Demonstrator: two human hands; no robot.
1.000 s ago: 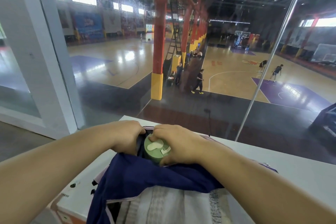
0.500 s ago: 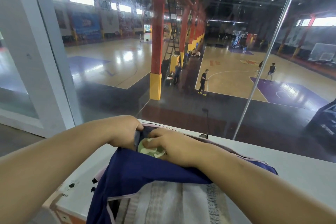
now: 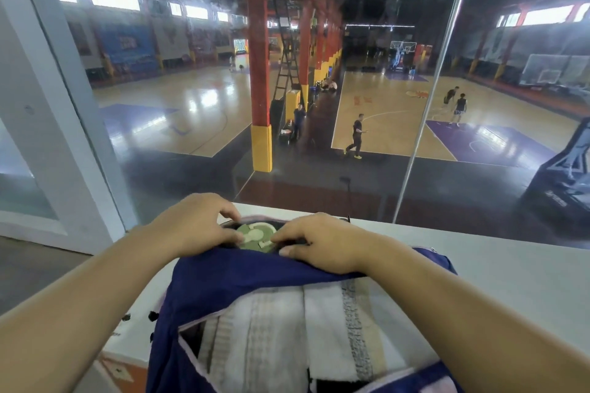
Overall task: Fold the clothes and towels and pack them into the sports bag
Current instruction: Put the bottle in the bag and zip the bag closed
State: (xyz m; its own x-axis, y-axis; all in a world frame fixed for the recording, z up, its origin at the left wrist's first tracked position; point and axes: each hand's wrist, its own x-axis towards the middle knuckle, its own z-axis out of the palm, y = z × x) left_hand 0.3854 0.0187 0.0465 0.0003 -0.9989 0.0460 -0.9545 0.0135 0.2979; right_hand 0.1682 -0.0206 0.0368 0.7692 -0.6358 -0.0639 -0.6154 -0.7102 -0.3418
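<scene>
A dark blue sports bag (image 3: 242, 281) lies on a white counter (image 3: 510, 265) right in front of me, its top gaping. Folded white and beige towels (image 3: 287, 329) fill the near part of the bag. At the far end a round green lid of a bottle (image 3: 255, 236) sits low in the opening. My left hand (image 3: 194, 226) grips the bag's far rim left of the lid, fingers curled over the edge. My right hand (image 3: 319, 242) curls on the rim at the lid's right, thumb on the blue fabric.
A glass wall (image 3: 319, 137) rises straight behind the counter, with a basketball hall and people far below. A white pillar (image 3: 48, 137) stands at the left. The counter's left corner (image 3: 115, 357) drops off near my left forearm.
The green lid has sunk deeper into the bag's far end. My right hand slid off the lid to the rim, and my left hand spread along the far edge.
</scene>
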